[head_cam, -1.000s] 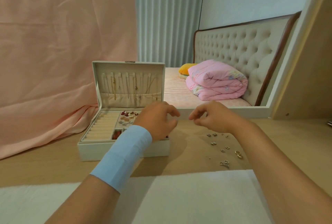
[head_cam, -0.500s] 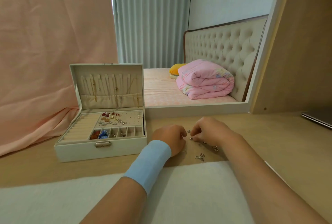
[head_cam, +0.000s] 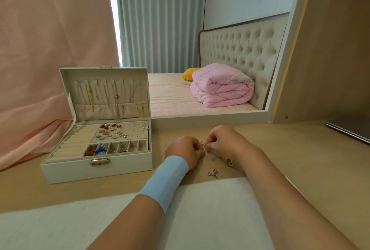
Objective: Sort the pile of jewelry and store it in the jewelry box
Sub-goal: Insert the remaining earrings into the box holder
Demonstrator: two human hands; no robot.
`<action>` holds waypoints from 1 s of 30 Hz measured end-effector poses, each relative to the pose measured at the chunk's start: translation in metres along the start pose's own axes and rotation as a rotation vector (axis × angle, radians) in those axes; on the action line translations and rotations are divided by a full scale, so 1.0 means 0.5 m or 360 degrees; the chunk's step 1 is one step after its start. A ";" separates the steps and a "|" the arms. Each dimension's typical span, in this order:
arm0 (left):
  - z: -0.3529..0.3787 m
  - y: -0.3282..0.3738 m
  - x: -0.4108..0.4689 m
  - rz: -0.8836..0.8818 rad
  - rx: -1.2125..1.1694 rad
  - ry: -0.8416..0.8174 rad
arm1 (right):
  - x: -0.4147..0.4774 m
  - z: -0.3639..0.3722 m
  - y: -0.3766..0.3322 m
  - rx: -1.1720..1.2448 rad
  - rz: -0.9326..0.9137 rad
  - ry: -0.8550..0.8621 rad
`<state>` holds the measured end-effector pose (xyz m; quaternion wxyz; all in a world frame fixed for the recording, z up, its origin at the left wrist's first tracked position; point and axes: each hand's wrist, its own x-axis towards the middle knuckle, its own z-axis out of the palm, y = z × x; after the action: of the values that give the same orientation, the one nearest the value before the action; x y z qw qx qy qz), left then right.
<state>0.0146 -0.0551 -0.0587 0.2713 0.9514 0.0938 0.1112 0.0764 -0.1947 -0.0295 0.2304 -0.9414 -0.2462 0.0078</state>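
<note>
A white jewelry box (head_cam: 96,167) stands open at the left of the wooden desk, with necklaces hung in its lid and earrings and coloured pieces in its tray. To its right, several small silver earrings (head_cam: 214,173) lie loose on the desk. My left hand (head_cam: 185,150), with a blue band on its wrist, and my right hand (head_cam: 225,139) meet just above that pile. The fingertips of both pinch one small silver earring (head_cam: 203,144) between them.
A white cloth (head_cam: 200,213) covers the desk's near edge under my forearms. A grey laptop (head_cam: 350,129) lies shut at the far right. Behind the desk are a white-framed ledge, a bed with a pink quilt, and a pink sheet at the left.
Both hands came down from beside the box to the loose pile on its right and now pinch a small earring together. The view shifted right, so the box sits further left.
</note>
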 end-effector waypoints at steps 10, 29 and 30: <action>-0.078 -0.033 -0.036 0.0046 -0.0279 0.0236 | -0.018 0.014 -0.060 0.0623 -0.0251 0.0096; -0.324 -0.211 -0.075 0.0165 -0.0533 0.0316 | 0.042 0.025 -0.316 0.0543 -0.0621 0.0154; -0.330 -0.217 -0.074 0.0146 -0.0570 0.0325 | 0.048 0.024 -0.332 0.0489 -0.0646 0.0154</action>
<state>-0.0773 0.1086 0.0138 0.4198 0.8751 0.0561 0.2340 0.0196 -0.0502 0.0345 0.3791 -0.8259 -0.4147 -0.0464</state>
